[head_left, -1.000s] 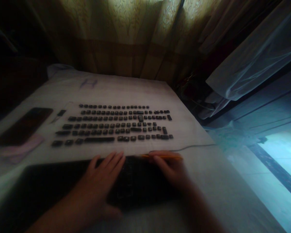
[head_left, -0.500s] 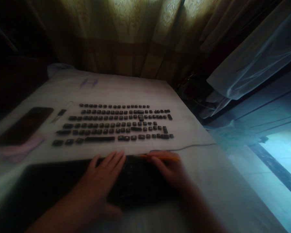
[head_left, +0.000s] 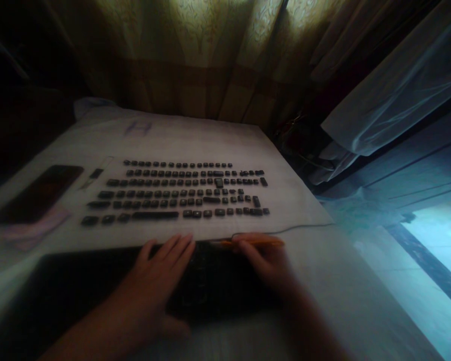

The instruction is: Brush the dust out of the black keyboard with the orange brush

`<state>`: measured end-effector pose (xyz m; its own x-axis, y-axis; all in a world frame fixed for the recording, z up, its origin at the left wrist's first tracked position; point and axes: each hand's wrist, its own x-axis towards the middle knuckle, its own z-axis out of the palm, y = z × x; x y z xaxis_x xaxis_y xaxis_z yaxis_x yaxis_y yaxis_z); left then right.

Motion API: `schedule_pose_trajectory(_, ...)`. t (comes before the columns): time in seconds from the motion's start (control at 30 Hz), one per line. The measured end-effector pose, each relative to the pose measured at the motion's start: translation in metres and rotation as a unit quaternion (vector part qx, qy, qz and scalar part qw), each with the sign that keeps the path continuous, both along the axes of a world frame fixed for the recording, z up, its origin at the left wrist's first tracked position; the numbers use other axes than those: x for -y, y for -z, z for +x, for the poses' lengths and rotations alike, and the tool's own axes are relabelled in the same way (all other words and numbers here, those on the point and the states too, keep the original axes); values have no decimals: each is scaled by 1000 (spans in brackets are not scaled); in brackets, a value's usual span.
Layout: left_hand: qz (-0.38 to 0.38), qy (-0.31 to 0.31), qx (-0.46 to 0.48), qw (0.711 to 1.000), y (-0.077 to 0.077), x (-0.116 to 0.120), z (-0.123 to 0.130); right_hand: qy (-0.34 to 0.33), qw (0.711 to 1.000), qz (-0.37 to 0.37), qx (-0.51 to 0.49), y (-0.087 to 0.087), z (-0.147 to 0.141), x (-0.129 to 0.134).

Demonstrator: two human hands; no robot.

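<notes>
- Yellowish patterned curtain (head_left: pixel 199 42) across the back, light glowing through near its top
- Whitish, see-through cloth (head_left: pixel 394 100) hanging on the right
- Bluish light brightening the floor (head_left: pixel 441 240)
- Far left sunk in darkness

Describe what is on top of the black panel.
The left hand lies on the panel; the right hand holds an orange tool at the panel's far edge. Whatever the hands cover cannot be seen.
</notes>
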<state>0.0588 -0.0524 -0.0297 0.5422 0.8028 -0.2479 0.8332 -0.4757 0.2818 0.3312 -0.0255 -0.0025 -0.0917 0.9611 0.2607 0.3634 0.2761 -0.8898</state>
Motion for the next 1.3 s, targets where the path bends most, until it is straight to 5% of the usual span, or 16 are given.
schedule_pose_trajectory(0.3,21,-6,19,1000,7,2,-2,-27,999,10,25,2,-1,-2)
schedule_pose_trajectory(1.1,13,-17,1,1000,-5,2,2,-37,997,44,43,1,0,-2)
schedule_pose_trajectory(1.3,3,-4,7,1000,-2,1,-1,11,999,51,-1,-5,0,-2)
